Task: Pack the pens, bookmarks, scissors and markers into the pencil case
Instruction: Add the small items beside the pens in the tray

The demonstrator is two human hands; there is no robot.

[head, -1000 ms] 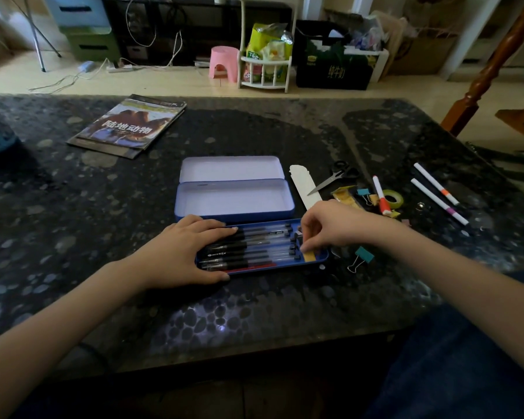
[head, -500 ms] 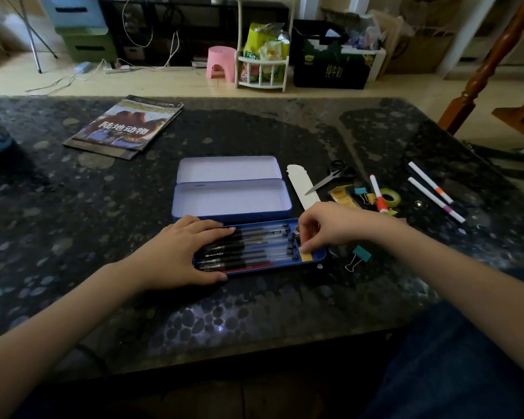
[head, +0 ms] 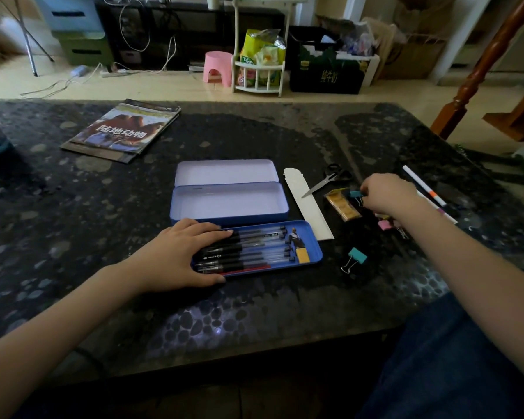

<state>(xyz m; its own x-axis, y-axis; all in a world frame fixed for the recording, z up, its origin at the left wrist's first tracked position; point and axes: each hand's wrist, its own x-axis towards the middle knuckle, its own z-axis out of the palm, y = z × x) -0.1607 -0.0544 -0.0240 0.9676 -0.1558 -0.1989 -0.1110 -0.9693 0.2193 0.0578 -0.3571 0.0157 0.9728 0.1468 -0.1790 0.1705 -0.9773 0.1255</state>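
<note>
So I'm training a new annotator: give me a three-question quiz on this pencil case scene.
1. True or false: the scissors are already in the case.
2. Which hand rests on the pens? A) left B) right C) neither
3. Fill in: the right hand reaches among small items beside a teal ____.

Key: 1. False, they lie on the table. 2. A, the left hand, on the tray. 3. Clip.

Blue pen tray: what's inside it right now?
Blue pen tray holds a row of pens and two small bookmarks at its right end. The left hand covers the tray's left end, hiding anything there.
</note>
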